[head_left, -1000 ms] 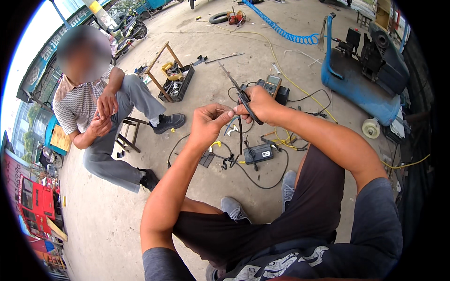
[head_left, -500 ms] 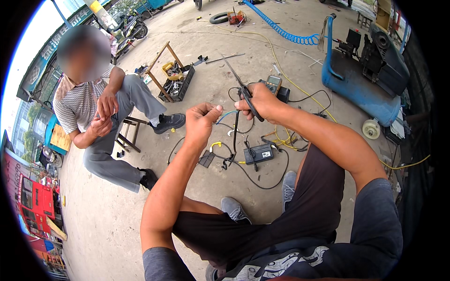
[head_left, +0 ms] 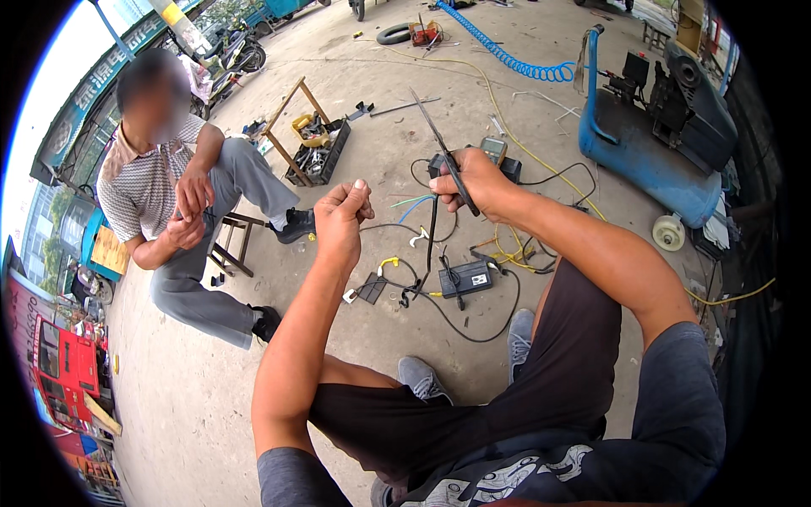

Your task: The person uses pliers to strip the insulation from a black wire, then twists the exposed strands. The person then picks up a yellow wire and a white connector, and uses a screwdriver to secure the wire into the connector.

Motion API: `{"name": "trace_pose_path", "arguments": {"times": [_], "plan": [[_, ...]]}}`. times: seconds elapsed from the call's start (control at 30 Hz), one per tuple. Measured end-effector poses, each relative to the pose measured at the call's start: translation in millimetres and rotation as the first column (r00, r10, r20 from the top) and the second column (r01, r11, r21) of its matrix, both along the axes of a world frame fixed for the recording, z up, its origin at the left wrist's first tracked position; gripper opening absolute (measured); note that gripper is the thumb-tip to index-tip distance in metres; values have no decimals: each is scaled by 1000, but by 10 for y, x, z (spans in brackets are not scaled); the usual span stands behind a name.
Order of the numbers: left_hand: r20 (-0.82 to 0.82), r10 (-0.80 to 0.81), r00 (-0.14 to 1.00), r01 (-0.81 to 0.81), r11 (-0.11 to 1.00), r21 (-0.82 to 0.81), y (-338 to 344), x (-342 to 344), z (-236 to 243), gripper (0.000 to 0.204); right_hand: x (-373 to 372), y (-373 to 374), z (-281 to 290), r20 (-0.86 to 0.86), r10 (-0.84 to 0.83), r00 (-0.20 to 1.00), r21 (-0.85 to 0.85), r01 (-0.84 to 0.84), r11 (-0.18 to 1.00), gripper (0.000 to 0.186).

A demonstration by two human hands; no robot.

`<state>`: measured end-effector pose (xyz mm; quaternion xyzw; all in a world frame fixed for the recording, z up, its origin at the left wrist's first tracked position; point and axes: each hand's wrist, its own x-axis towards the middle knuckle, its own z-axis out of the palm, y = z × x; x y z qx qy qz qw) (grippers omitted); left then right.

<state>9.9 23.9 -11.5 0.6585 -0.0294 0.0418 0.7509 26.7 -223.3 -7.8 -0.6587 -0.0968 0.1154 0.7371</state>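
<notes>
My right hand (head_left: 477,186) grips long dark scissors (head_left: 435,127), blades pointing up and away. From beside its fingers a black cable (head_left: 432,232) hangs down, its stripped end showing thin coloured wires (head_left: 411,209); whether the fingers also hold it I cannot tell. My left hand (head_left: 342,215) is apart to the left, fingertips pinched together; what is between them is too small to make out. Below lie a black power adapter (head_left: 465,279), yellow leads (head_left: 505,241) and a flat black piece (head_left: 370,289). A multimeter (head_left: 493,148) sits just beyond my right hand.
A seated person (head_left: 152,186) faces me at left beside a wooden stool (head_left: 232,249). Beyond are a tool crate (head_left: 325,160) and wooden frame (head_left: 280,110). At right are a blue compressor (head_left: 642,160) and white wheel (head_left: 669,232). A blue coiled hose (head_left: 507,55) crosses the back.
My left hand has moved left, away from the wire ends, which now show in the gap between my hands. The scissors have shifted slightly right and tilted more upright.
</notes>
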Motion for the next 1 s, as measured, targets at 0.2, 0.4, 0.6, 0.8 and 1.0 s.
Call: {"name": "trace_pose_path", "arguments": {"times": [0.2, 0.4, 0.6, 0.8, 1.0], "plan": [[12, -182, 983, 181, 979, 90, -111, -114, 29, 22, -4, -43, 20, -58, 15, 998, 67, -11, 998, 22], [107, -316, 943, 291, 935, 205, -308, -283, 166, 29, 7, 11, 3, -64, 66, 996, 37, -63, 997, 25], [126, -370, 920, 302, 878, 371, -325, -295, 192, 21, -21, 48, -3, -67, 90, 994, 26, -89, 996, 29], [132, -377, 917, 342, 911, 230, -369, -332, 204, 18, -52, 76, 22, -82, 124, 989, 32, -122, 992, 31], [103, -378, 920, 343, 905, 251, -379, -339, 236, 17, -57, 87, 25, -73, 142, 987, 18, -142, 990, 29]]}}
